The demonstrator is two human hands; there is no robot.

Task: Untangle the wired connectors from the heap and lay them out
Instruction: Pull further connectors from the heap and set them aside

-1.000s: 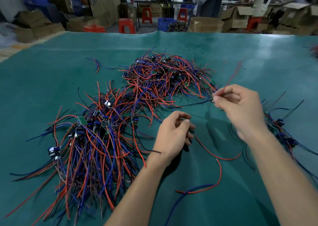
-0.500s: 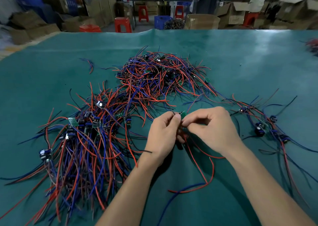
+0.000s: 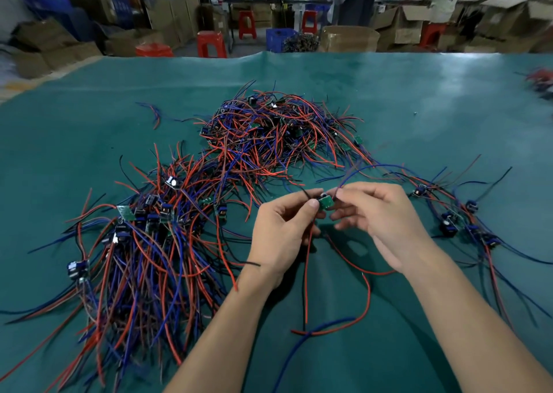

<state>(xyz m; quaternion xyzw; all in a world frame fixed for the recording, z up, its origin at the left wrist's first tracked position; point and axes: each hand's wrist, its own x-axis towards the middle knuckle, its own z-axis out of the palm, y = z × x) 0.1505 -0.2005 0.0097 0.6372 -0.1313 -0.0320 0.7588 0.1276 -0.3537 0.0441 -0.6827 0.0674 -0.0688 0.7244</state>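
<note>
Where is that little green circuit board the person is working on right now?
In the head view, the little green board sits just right of centre, pinched between the left hand and right hand, above the teal table cover, near the wire heap.

The table (image 3: 419, 117) is covered in plain teal-green. On it, the heap (image 3: 269, 135) tangles red, blue and black wires. Beyond the table's far edge stand red stools (image 3: 212, 44), a blue crate (image 3: 276, 38) and brown cardboard boxes (image 3: 348, 38).
</note>
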